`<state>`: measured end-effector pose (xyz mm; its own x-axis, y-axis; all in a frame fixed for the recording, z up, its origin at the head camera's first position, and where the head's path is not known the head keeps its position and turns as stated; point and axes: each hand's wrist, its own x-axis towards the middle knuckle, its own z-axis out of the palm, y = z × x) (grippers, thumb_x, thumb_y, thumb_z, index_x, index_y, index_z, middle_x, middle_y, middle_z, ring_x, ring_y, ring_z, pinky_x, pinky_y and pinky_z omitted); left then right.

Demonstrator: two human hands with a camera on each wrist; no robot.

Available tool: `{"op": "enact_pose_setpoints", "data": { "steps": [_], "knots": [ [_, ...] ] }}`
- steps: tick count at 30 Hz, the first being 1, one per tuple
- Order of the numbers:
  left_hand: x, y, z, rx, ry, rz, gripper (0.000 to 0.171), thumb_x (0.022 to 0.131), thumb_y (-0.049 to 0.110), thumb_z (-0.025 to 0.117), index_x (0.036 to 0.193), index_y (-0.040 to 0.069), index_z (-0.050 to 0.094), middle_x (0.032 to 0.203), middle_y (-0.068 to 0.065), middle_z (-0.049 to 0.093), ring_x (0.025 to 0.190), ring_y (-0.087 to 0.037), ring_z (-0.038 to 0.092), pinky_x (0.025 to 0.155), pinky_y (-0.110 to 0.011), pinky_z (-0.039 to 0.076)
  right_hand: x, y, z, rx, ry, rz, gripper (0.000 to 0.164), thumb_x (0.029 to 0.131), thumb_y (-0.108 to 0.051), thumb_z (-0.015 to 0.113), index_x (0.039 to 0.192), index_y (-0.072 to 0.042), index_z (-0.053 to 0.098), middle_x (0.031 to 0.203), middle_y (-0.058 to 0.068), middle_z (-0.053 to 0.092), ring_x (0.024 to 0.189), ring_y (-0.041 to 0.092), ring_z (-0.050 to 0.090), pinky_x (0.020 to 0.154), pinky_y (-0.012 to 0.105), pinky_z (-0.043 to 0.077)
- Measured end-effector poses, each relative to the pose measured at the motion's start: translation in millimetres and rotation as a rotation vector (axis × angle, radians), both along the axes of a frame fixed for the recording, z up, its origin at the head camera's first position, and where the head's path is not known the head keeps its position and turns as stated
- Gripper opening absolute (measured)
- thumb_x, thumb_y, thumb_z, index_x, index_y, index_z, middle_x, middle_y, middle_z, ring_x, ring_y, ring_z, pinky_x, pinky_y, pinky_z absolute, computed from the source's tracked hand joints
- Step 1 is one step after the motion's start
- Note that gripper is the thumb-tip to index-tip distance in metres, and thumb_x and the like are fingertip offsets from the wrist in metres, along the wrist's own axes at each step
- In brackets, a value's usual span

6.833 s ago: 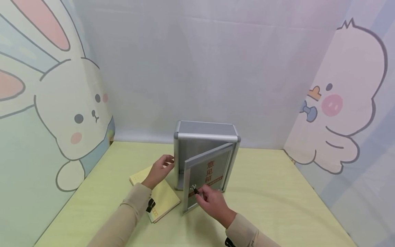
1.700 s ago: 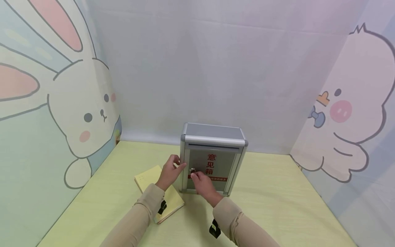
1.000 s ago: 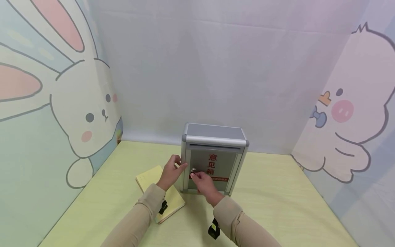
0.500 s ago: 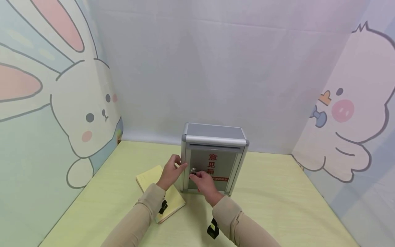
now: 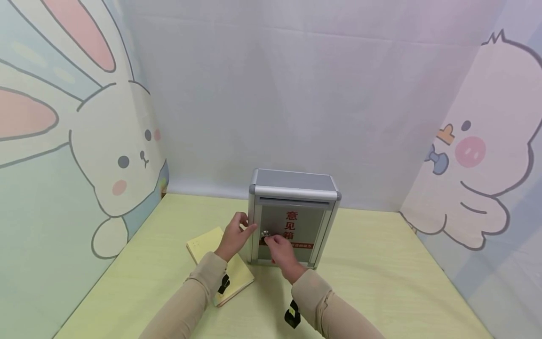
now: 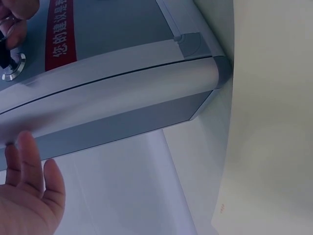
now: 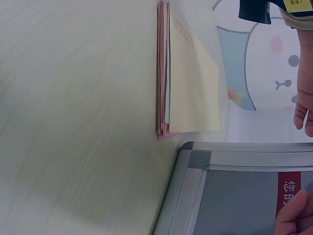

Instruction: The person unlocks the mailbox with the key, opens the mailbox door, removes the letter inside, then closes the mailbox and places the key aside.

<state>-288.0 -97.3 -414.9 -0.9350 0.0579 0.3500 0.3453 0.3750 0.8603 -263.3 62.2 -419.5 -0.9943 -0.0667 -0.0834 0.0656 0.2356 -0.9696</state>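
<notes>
A grey metal suggestion box (image 5: 296, 192) with red lettering stands upright on the table, its front door closed. My right hand (image 5: 282, 254) is at the lock (image 5: 265, 233) on the door's left side, thumb and finger pinching a black-headed key (image 6: 4, 55). The key's blade is hidden; a metal ring shows by the fingers in the left wrist view. My left hand (image 5: 234, 237) touches the box's left edge with loosely bent fingers and grips nothing. In the left wrist view, its fingertips (image 6: 27, 139) meet the side frame.
A stack of envelopes (image 7: 190, 83), yellowish on top with pink and green edges below, lies left of the box, partly under my left forearm. The pale yellow table (image 5: 372, 273) ends at a white curtain (image 5: 292, 94) behind and cartoon-printed curtains on both sides.
The box door, swung open in the oldest frame, is now closed. My right hand and key moved up with it. Over the last second, only the right fingers have shifted slightly at the lock.
</notes>
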Motion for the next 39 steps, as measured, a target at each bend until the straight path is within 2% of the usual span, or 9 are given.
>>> {"op": "enact_pose_setpoints", "data": {
  "steps": [15,19,21,24,26,32,39],
  "knots": [
    [0.6,-0.8,2.6,-0.038,0.030,-0.001,0.025,0.095,0.018,0.060,0.102,-0.001,0.045,0.090,-0.011,0.052,0.065,-0.014,0.043,0.060,-0.027,0.040,3.0,-1.2,1.8,-0.001,-0.001,0.006,0.027,0.098,-0.023,0.050,0.088,0.001,0.055,0.057,-0.003,0.037,0.049,0.011,0.035,0.054,0.029,0.038],
    [0.8,-1.5,1.3,-0.034,0.073,-0.013,0.033,0.095,0.029,0.059,0.101,-0.001,0.046,0.088,-0.012,0.051,0.064,-0.015,0.044,0.058,-0.029,0.040,2.9,-1.4,1.6,-0.003,-0.002,0.004,0.025,0.098,-0.023,0.050,0.084,-0.003,0.053,0.058,-0.003,0.037,0.049,0.011,0.035,0.054,0.029,0.039],
    [2.1,-1.8,1.2,-0.029,0.126,-0.023,0.039,0.095,0.037,0.057,0.099,0.000,0.045,0.086,-0.011,0.050,0.062,-0.015,0.043,0.057,-0.029,0.040,2.9,-1.4,1.4,-0.010,0.002,0.006,0.025,0.098,-0.023,0.050,0.083,-0.004,0.052,0.058,-0.003,0.037,0.049,0.011,0.035,0.055,0.029,0.040],
    [3.2,-2.3,1.2,-0.021,0.163,-0.031,0.048,0.094,0.047,0.055,0.098,0.001,0.044,0.085,-0.011,0.050,0.062,-0.014,0.043,0.056,-0.029,0.039,2.9,-1.4,0.9,-0.020,0.009,0.010,0.024,0.098,-0.022,0.050,0.081,-0.005,0.051,0.058,-0.003,0.036,0.048,0.010,0.034,0.057,0.030,0.041],
    [3.3,-2.4,1.6,-0.026,0.145,-0.028,0.047,0.094,0.046,0.055,0.098,0.001,0.045,0.086,-0.011,0.050,0.062,-0.015,0.043,0.057,-0.029,0.039,2.8,-1.4,0.5,-0.025,0.014,0.013,0.023,0.098,-0.022,0.050,0.081,-0.006,0.051,0.058,-0.003,0.036,0.048,0.010,0.033,0.056,0.030,0.041],
    [2.0,-1.5,3.8,-0.058,0.040,0.004,0.028,0.095,0.022,0.060,0.103,-0.001,0.047,0.091,-0.012,0.053,0.066,-0.013,0.043,0.060,-0.027,0.039,3.4,-1.3,0.6,-0.011,0.028,0.022,0.025,0.098,-0.021,0.050,0.088,0.002,0.054,0.060,-0.003,0.038,0.048,0.010,0.035,0.056,0.031,0.041],
    [4.1,-0.5,6.3,-0.085,0.029,0.012,0.029,0.095,0.021,0.060,0.106,-0.002,0.047,0.093,-0.013,0.054,0.067,-0.014,0.044,0.062,-0.030,0.041,5.4,1.8,3.2,0.031,0.049,0.036,0.025,0.098,-0.021,0.050,0.091,0.002,0.055,0.063,-0.003,0.041,0.049,0.010,0.037,0.057,0.032,0.042]
  ]
}}
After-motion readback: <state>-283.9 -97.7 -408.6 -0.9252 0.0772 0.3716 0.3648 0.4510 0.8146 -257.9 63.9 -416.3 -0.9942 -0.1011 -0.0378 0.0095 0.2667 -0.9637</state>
